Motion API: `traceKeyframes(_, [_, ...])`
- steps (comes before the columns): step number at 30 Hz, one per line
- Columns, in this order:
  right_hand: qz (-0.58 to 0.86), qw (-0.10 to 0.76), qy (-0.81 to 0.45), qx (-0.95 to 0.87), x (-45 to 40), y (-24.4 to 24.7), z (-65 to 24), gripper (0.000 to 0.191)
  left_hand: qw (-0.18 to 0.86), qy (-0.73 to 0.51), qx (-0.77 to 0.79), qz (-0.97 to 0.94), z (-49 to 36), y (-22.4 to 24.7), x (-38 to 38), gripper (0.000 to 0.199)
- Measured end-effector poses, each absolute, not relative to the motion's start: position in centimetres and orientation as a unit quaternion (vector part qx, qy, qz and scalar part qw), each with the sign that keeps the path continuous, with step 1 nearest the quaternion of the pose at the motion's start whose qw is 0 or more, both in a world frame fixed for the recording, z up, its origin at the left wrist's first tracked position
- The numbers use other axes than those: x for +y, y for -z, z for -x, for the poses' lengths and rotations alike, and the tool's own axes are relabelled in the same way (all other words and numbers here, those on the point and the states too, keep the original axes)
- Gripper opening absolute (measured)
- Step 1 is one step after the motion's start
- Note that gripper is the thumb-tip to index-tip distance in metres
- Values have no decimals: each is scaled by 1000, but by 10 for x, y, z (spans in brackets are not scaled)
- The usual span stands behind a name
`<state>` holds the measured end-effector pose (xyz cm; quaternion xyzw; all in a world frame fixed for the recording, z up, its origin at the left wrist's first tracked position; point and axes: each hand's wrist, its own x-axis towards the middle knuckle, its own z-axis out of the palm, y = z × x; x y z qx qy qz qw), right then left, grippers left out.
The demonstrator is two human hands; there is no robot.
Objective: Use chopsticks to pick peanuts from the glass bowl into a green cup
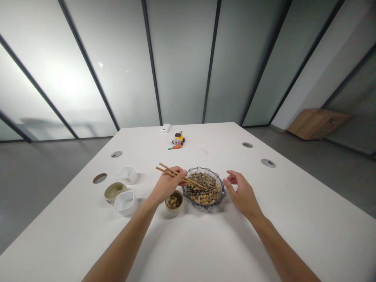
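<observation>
A pair of wooden chopsticks [166, 171] is gripped in my left hand [169, 183], their tips down among the contents of a scalloped glass bowl [223, 194]. Striped sunflower seeds [205, 179] fill the far part of that bowl, and peanuts [209, 196] lie toward its near side. Just left of the glass bowl, below my left hand, stands a small round cup [174, 211] with several peanuts inside. My right hand [239, 192] is beside the glass bowl's right rim, fingers loosely curved and apart, holding nothing; whether it touches the rim I cannot tell.
To the left stand a greenish ceramic bowl [115, 190] and two white dishes, one nearer [125, 203] and one farther [128, 175]. Farther back lie a yellow toy car [178, 138], an orange-handled tool [177, 147] and a white box-shaped device [165, 128]. Round holes pierce the white table [211, 243].
</observation>
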<state>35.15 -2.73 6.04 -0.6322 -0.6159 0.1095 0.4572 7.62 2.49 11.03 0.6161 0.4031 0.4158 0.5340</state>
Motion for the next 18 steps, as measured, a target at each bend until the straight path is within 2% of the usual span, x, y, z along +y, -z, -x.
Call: traceKeyframes(18, [650,449,-140,-596,-16,-42,-360,47,547,-399,430,-597,-81,-106,24,28])
